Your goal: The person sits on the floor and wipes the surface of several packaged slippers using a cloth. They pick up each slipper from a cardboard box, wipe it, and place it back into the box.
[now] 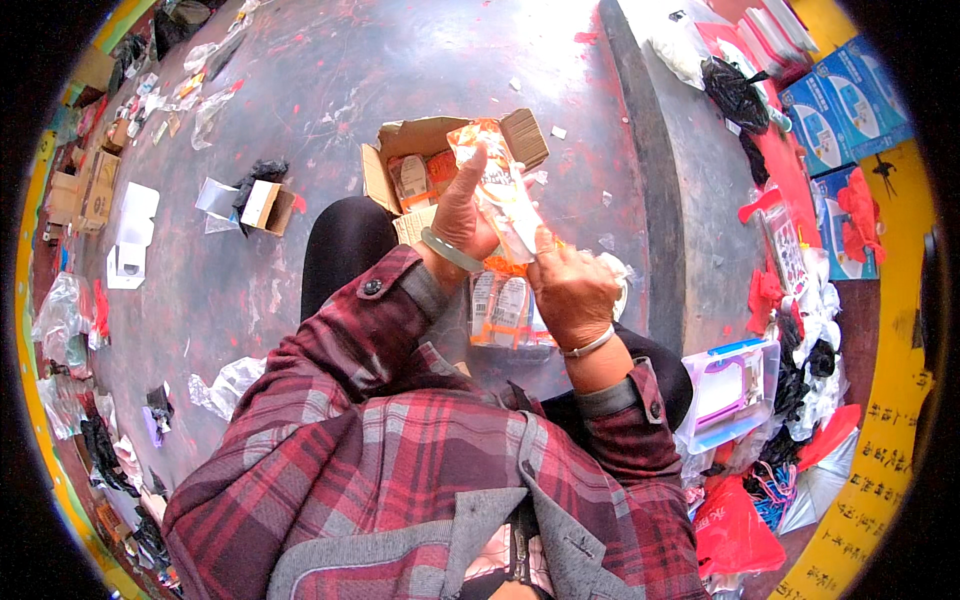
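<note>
An orange and white plastic packet [500, 185] is tilted between my two hands, over an open cardboard box [378, 180]. My left hand [468, 212] grips it from the left, thumb raised along its side. At the packet's lower end, my right hand [578, 288] is closed, with the fingertips pinching its white edge. More orange packets with white labels [412, 182] lie inside the box. Nearer to me, below my hands, sit similar orange packets with pale oval panels [503, 305]; my right hand partly covers them. The packet's contents cannot be made out.
A small opened carton [268, 207] and a white box [130, 235] lie on the floor to the left. Crumpled clear plastic [228, 388] is nearer. On the right are a clear plastic case [730, 392], a red bag [738, 530] and blue printed boxes [848, 105].
</note>
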Available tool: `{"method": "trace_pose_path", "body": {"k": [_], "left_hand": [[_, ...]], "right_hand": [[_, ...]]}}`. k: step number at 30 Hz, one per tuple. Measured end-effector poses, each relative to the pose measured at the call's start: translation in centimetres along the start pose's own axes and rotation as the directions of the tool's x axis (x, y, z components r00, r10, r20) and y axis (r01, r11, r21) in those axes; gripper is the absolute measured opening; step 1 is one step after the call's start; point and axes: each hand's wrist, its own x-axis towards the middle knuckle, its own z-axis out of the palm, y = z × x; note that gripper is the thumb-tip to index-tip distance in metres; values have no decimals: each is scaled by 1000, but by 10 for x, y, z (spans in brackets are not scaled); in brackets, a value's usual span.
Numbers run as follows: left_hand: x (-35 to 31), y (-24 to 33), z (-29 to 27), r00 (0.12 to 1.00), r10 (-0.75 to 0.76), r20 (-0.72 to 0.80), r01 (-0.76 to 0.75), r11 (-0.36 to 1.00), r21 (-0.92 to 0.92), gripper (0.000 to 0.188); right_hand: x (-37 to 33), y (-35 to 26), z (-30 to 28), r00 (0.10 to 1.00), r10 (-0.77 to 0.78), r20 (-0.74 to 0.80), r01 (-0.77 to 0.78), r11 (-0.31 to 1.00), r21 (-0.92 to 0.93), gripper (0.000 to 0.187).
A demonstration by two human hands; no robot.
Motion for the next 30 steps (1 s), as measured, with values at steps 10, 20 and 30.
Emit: {"method": "trace_pose_path", "body": {"k": [10, 20, 30], "left_hand": [[0, 8, -4, 975, -192, 112, 202, 976, -86, 48], [-18, -22, 10, 855, -393, 338, 436, 898, -60, 51], [-1, -2, -14, 969, -213, 126, 217, 976, -21, 61]], "right_hand": [[18, 65, -66, 718, 308, 625, -275, -699, 660, 36], [44, 39, 8, 907, 421, -18, -150, 363, 920, 33], [29, -5, 13, 999, -28, -34, 44, 607, 793, 36]]}}
